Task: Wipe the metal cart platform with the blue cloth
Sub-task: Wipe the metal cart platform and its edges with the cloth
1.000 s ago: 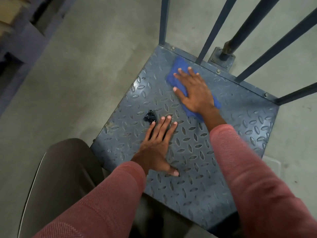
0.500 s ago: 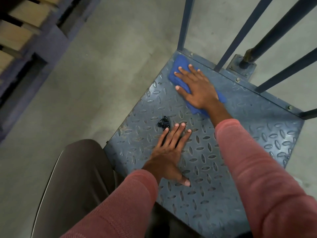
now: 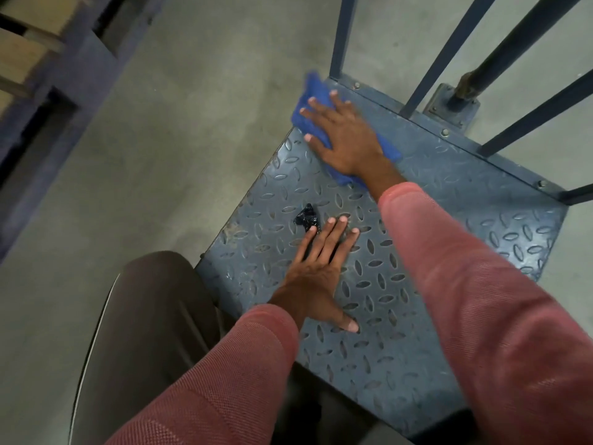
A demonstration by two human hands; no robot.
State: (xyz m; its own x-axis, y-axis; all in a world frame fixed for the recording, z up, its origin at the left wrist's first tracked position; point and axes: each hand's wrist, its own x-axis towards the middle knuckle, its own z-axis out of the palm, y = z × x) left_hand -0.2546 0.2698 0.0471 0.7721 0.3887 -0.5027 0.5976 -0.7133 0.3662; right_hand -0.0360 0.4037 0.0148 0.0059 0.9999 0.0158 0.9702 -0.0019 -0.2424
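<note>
Blue cloth (image 3: 316, 91) beneath straight right-hand fingers (image 3: 317, 116) at platform (image 3: 481, 194) corner; black scrap (image 3: 307, 217) beside outstretched left-hand fingers (image 3: 333, 236).

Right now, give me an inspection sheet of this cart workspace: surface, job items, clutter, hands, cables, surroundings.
Surface: metal cart platform, grey-blue tread plate, worn marks near its left edge.
Job's things: blue cloth lies at the far left corner, one end seemingly past the edge.
Clutter: small black crumpled scrap on the plate.
Hands: right hand presses flat on the cloth, fingers spread; left hand rests flat on the plate, fingertips beside the scrap, contact unclear.
Cables: nothing seen.
Surroundings: upright cart bars, concrete floor, wooden shelving far left.
</note>
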